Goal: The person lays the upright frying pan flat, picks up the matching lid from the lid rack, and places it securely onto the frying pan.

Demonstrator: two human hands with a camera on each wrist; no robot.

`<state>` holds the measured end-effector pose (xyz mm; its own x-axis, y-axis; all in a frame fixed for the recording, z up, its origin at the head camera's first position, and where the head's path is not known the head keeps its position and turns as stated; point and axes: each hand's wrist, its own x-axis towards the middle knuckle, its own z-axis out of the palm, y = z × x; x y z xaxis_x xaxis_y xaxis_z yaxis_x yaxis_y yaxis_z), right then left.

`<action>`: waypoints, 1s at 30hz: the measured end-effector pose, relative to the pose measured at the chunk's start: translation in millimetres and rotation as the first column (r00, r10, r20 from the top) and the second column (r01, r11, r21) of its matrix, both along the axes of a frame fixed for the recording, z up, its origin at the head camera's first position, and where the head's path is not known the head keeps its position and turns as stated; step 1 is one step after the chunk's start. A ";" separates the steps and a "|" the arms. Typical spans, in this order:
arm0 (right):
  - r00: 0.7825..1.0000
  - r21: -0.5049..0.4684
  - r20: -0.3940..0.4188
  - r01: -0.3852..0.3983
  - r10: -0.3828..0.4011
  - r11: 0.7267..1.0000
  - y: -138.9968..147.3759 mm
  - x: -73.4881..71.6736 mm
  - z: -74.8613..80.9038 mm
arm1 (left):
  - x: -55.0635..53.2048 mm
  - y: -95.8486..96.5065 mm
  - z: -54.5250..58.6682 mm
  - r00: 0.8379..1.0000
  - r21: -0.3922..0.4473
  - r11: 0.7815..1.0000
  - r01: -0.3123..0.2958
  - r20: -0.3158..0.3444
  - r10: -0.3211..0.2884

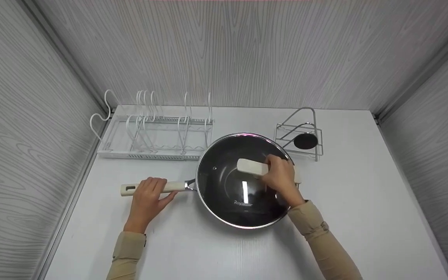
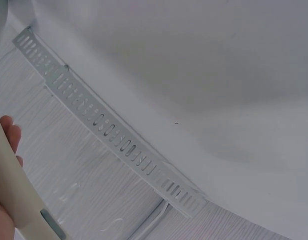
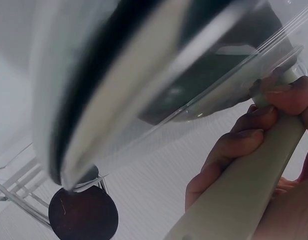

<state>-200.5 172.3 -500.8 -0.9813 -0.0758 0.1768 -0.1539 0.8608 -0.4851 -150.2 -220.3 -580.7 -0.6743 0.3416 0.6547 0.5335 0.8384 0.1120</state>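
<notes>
A frying pan with a long cream handle [image 1: 175, 186] sits mid-table, its dark inside showing through a glass lid [image 1: 228, 210]. My left hand [image 1: 146, 198] grips the pan's handle, fingers over the top and thumb along the near side. In the left wrist view the cream handle [image 2: 14, 185] and a few fingertips show at the left edge. My right hand [image 1: 280, 177] holds the lid's flat cream handle [image 1: 251, 166], which lies across the lid. Fingers curl round this handle [image 3: 243, 175] in the right wrist view, with the glass beyond them.
A white wire dish rack [image 1: 154, 156] with upright loops stands at the back left. Behind the pan on the right is a grey metal wire rack [image 1: 319, 147] bearing a dark round disc [image 1: 305, 141]. Wood-grain panels [image 1: 224, 54] enclose the white table [image 1: 364, 217].
</notes>
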 end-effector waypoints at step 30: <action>0.998 0.112 -0.001 -0.067 0.067 0.991 1.3 15.6 -5.9 | -2.0 1.4 1.5 1.000 0.021 1.000 0.005 -0.003 -0.005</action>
